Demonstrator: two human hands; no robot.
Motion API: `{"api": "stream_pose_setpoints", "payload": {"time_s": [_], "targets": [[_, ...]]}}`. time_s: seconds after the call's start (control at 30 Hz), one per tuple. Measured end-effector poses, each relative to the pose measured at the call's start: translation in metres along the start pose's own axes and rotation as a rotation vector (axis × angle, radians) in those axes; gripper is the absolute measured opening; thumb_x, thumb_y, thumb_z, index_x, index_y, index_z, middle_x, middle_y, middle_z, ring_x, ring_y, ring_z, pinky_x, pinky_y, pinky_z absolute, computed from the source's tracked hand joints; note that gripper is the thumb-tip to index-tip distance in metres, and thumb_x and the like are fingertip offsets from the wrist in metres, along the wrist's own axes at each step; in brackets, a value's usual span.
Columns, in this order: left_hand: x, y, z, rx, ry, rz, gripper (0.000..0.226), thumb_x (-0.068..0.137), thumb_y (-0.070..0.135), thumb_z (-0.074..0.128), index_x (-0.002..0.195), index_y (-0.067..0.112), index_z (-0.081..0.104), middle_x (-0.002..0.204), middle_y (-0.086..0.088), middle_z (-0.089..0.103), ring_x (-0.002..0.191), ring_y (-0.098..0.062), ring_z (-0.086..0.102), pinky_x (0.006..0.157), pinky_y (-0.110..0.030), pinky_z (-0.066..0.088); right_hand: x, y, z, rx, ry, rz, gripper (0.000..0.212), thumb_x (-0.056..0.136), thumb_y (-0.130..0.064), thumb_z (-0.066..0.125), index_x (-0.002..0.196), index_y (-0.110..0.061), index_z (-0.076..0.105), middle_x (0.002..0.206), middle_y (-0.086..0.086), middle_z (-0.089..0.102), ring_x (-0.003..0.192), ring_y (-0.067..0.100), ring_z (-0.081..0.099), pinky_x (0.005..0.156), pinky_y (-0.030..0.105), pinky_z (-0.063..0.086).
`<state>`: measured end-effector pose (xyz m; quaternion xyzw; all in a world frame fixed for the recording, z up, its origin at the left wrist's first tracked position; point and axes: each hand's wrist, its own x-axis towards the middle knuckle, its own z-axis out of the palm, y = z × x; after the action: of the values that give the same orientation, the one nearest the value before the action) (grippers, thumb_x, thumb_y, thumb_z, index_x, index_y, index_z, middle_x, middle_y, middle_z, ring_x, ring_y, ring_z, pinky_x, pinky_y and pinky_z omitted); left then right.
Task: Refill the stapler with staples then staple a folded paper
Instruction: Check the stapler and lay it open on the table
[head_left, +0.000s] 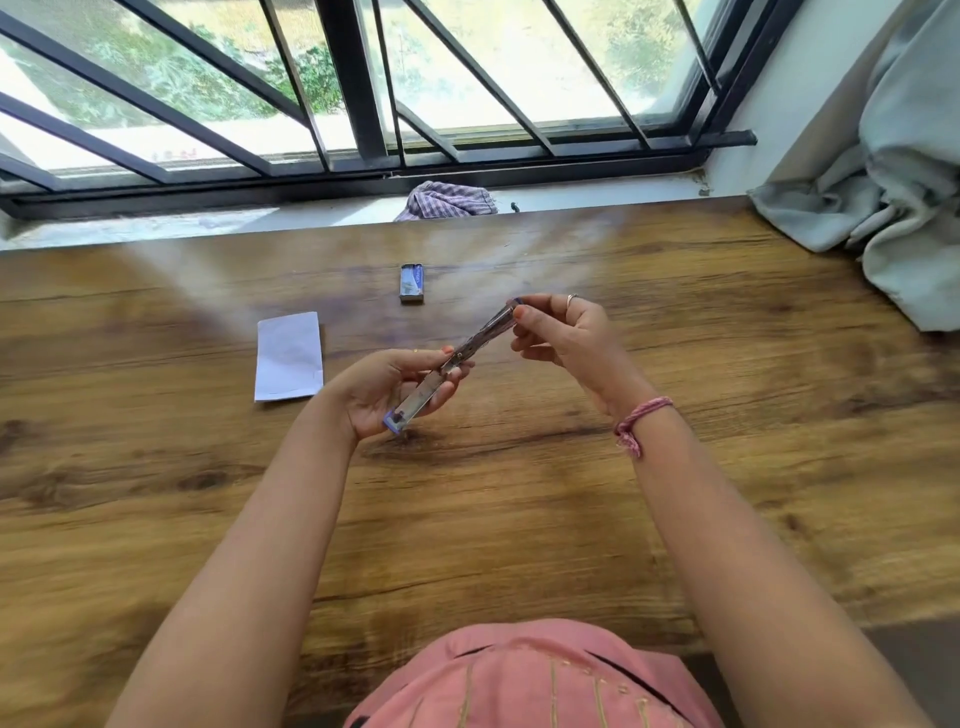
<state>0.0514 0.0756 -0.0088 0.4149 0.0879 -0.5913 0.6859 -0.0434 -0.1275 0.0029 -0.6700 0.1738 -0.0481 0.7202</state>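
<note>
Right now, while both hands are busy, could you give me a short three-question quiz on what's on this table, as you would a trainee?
1. True or false: the folded paper lies on the wooden table, touched by neither hand.
2. Which thing lies farther from the person: (a) the folded paper, (b) the small staple box?
3. Fill in: the opened stapler is held above the table, its near end in the ____ hand.

Key
1. True. The left hand and right hand both hold the stapler.
2. b, toward the window.
3. Left; the right hand's fingers pinch the far end.
</note>
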Motion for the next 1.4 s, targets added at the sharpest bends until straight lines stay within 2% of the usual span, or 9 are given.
{"api": "stream_pose_setpoints", "payload": {"time_s": [0.2,0.3,0.37,0.47,0.6,0.73,1.0,1.27,1.4], "targets": [[0.003,-0.003,0.004,-0.144,-0.067,-0.066,0.045,0.081,0.006,0.061,0.122,-0.008,0.051,0.091,-0.015,0.067,0.065,-0.012,0.066,0.061,-0.018,0.057,-0.001,-0.006,0.001,0.115,0.014,0.012,0.004,0.089,-0.017,0.065,0.092,-0.015,0.068,0.073,-0.002,0.07,0.066,0.012,0.067,0.064,0.024,0.055],[0.0,-0.004,0.009,-0.163,-0.121,-0.059,0.072,0.054,-0.006,0.086,0.118,-0.012,0.054,0.089,-0.018,0.067,0.063,-0.015,0.067,0.057,-0.021,0.057,-0.002,-0.007,0.001,0.134,0.024,0.022,0.006,0.09,-0.018,0.065,0.094,-0.014,0.068,0.074,-0.002,0.069,0.067,0.011,0.066,0.065,0.024,0.055],[-0.002,-0.005,0.012,-0.158,-0.141,-0.051,0.082,0.045,-0.009,0.089,0.119,-0.013,0.053,0.088,-0.019,0.067,0.063,-0.016,0.068,0.055,-0.021,0.057,-0.003,-0.008,0.001,0.14,0.033,0.024,0.007,0.09,-0.018,0.064,0.094,-0.014,0.068,0.074,-0.002,0.069,0.066,0.011,0.066,0.065,0.024,0.055],[-0.002,-0.007,0.015,-0.181,-0.123,-0.041,0.074,0.055,-0.007,0.085,0.121,-0.011,0.052,0.088,-0.019,0.067,0.062,-0.016,0.068,0.054,-0.02,0.057,-0.005,-0.008,-0.001,0.151,0.044,0.029,0.008,0.091,-0.019,0.063,0.095,-0.014,0.067,0.076,-0.001,0.068,0.066,0.011,0.065,0.065,0.024,0.055],[0.0,-0.01,0.017,-0.154,-0.067,-0.014,0.044,0.082,0.009,0.059,0.123,-0.007,0.051,0.088,-0.015,0.067,0.063,-0.012,0.066,0.056,-0.017,0.056,-0.007,-0.008,-0.002,0.166,0.046,0.034,0.009,0.093,-0.017,0.06,0.099,-0.013,0.066,0.078,-0.002,0.067,0.068,0.011,0.065,0.067,0.025,0.055],[0.0,-0.012,0.017,-0.119,-0.068,-0.002,0.044,0.083,0.011,0.06,0.122,-0.007,0.052,0.089,-0.012,0.067,0.063,-0.01,0.064,0.057,-0.018,0.057,-0.009,-0.007,-0.003,0.169,0.039,0.032,0.016,0.094,-0.015,0.058,0.108,-0.01,0.064,0.08,-0.002,0.068,0.072,0.013,0.065,0.07,0.027,0.055],[0.001,-0.014,0.013,-0.094,-0.106,-0.003,0.041,0.087,0.013,0.06,0.123,-0.008,0.055,0.092,-0.01,0.066,0.068,-0.011,0.066,0.059,-0.022,0.058,-0.011,-0.005,-0.004,0.197,0.006,-0.009,0.013,0.094,-0.014,0.058,0.103,-0.013,0.067,0.081,-0.004,0.07,0.075,0.014,0.066,0.073,0.028,0.057],[0.001,-0.013,0.015,-0.133,-0.055,0.039,0.033,0.083,0.009,0.064,0.111,-0.008,0.065,0.103,-0.018,0.07,0.088,-0.022,0.072,0.071,-0.031,0.061,-0.01,-0.004,-0.005,0.187,-0.005,-0.026,0.019,0.094,-0.014,0.057,0.111,-0.009,0.065,0.084,-0.002,0.07,0.078,0.014,0.066,0.077,0.031,0.056],[0.0,-0.014,0.019,-0.209,-0.032,0.048,0.051,0.084,0.009,0.064,0.13,-0.008,0.049,0.096,-0.017,0.07,0.084,-0.02,0.073,0.068,-0.029,0.061,-0.008,-0.001,-0.003,0.177,0.025,-0.015,0.023,0.094,-0.017,0.057,0.116,-0.011,0.064,0.086,-0.004,0.072,0.077,0.013,0.067,0.075,0.029,0.057]]}}
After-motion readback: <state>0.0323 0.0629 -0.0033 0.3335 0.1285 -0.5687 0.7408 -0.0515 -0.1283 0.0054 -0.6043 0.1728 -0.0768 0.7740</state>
